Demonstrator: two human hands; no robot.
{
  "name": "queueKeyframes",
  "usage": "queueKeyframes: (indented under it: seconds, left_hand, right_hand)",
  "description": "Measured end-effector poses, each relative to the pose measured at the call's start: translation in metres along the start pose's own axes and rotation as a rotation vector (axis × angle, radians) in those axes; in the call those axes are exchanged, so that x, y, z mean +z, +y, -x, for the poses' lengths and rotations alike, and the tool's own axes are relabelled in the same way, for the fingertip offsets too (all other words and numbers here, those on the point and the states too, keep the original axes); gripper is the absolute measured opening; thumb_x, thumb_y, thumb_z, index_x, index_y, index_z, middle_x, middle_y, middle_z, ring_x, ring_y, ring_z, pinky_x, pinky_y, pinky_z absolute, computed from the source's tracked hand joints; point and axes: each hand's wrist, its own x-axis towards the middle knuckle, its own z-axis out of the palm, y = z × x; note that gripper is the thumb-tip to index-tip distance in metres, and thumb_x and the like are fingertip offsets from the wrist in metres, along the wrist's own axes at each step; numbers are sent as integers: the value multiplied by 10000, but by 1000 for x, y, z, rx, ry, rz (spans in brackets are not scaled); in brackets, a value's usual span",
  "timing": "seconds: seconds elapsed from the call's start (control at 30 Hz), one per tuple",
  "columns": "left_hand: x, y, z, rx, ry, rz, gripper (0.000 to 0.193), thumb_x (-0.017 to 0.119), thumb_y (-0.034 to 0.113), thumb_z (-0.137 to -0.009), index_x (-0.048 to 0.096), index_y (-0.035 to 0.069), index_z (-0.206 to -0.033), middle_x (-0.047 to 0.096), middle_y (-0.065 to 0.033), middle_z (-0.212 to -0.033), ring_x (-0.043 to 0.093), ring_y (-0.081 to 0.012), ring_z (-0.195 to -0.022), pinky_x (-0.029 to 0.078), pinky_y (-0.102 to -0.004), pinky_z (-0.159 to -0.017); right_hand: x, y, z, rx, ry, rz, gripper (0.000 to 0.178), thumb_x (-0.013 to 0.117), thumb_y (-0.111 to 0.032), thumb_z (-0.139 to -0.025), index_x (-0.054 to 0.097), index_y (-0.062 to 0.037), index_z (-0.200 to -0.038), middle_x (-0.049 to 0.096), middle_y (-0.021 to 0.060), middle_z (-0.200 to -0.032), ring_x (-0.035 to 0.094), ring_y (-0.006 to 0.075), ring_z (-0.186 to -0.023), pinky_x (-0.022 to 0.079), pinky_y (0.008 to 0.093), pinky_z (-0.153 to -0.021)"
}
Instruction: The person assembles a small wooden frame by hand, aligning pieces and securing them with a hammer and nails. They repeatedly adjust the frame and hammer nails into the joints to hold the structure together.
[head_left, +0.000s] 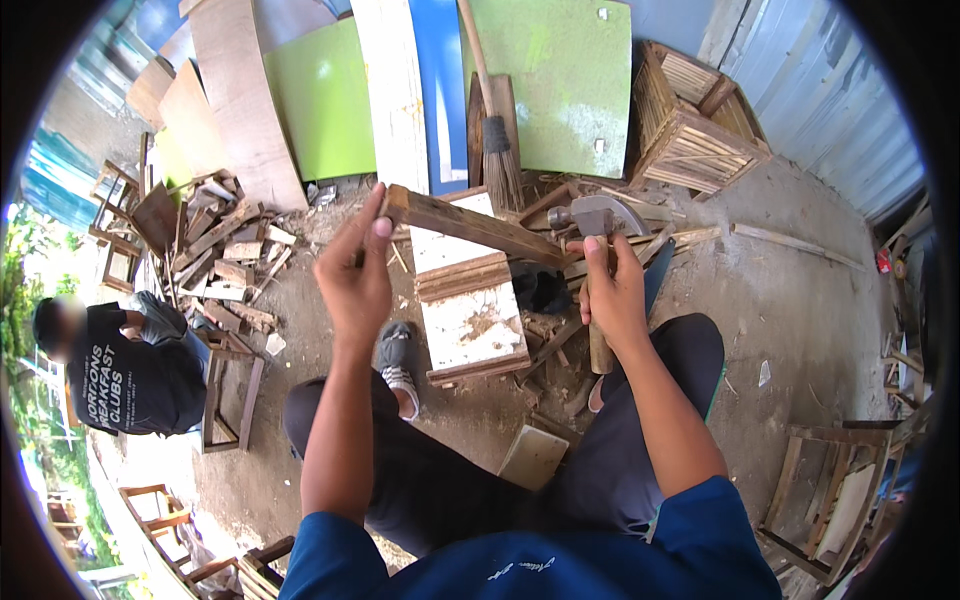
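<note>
Dirt floor (800,300) strewn with offcuts lies below, where the left hand (355,275) pinches the near end of a wooden strip (470,225) running rightward toward the hammer (597,215), which the right hand (612,295), fingers clenched on its handle, holds upright at the far end.

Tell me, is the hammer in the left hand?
No, the right hand grips the hammer; the left hand pinches something at the wooden bar.
</note>
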Motion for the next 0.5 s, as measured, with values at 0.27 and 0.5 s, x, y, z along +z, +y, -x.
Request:
queueKeyframes:
  seconds: [0.27,0.5]
  left_hand:
    - [-55,-42,-40,-506,-32,-51,382,705,309,-1075,753,56,-1357,778,-47,-865,616,-79,-636,499,-262,-587]
    - [-87,-75,-47,-627,-23,54,311,672,172,-1083,747,94,-1374,755,-59,-862,619,-76,-672,511,-274,-610]
  right_hand:
    - [38,44,-10,-64,-213,704,380,656,-115,-974,666,10,-1333,722,334,-1120,675,530,-1085,564,563,-905]
    - [70,83,4,-274,-536,970,468,653,-75,-976,545,-115,-1429,663,224,-1212,718,468,-1009,587,563,-823]
